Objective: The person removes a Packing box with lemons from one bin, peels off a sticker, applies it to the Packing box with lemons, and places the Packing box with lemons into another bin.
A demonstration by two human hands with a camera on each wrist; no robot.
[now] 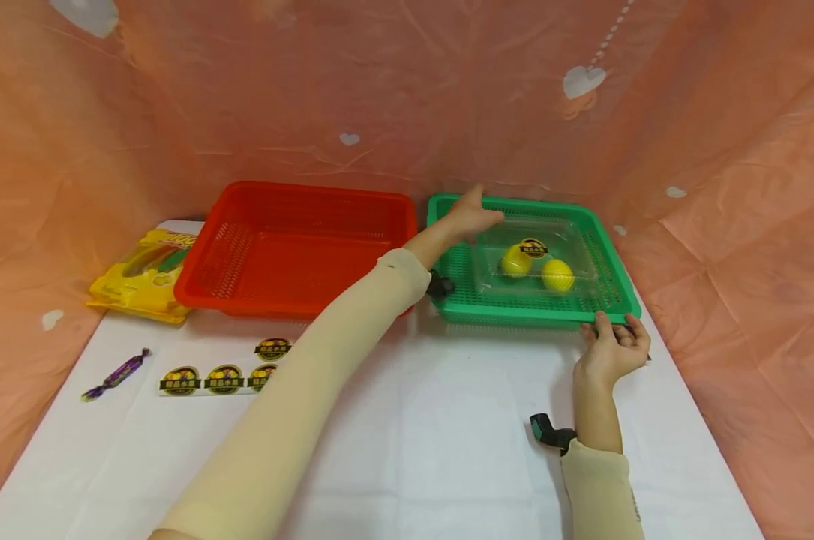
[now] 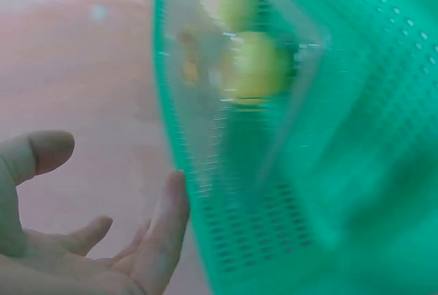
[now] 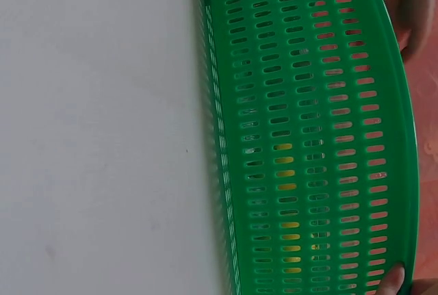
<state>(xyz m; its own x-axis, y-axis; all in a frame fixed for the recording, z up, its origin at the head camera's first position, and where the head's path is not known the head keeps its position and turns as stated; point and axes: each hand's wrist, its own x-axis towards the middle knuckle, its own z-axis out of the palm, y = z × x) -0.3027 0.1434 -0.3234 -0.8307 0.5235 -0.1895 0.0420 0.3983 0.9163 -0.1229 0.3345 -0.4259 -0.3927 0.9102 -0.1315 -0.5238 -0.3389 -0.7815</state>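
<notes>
A green plastic basket (image 1: 515,311) stands on the right side of the table. Inside it lies a clear plastic box (image 1: 575,234) with two yellow, lemon-like fruits (image 1: 558,277) and a round black-and-gold sticker (image 1: 533,248) on its lid. My left hand (image 1: 470,216) is at the basket's back left, fingers spread; in the left wrist view one fingertip of that hand (image 2: 130,261) is at the rim. At the front right corner my right hand (image 1: 611,354) grips the rim, thumb above it. The right wrist view shows the basket's slotted side (image 3: 308,137) and the thumb at its edge.
To the left stands a red basket (image 1: 298,300). Beside it leans a yellow snack bag (image 1: 143,274). A sheet of round stickers (image 1: 224,380) and a purple-wrapped candy (image 1: 118,373) lie in front on the white tablecloth (image 1: 461,420). An orange curtain (image 1: 379,90) hangs behind.
</notes>
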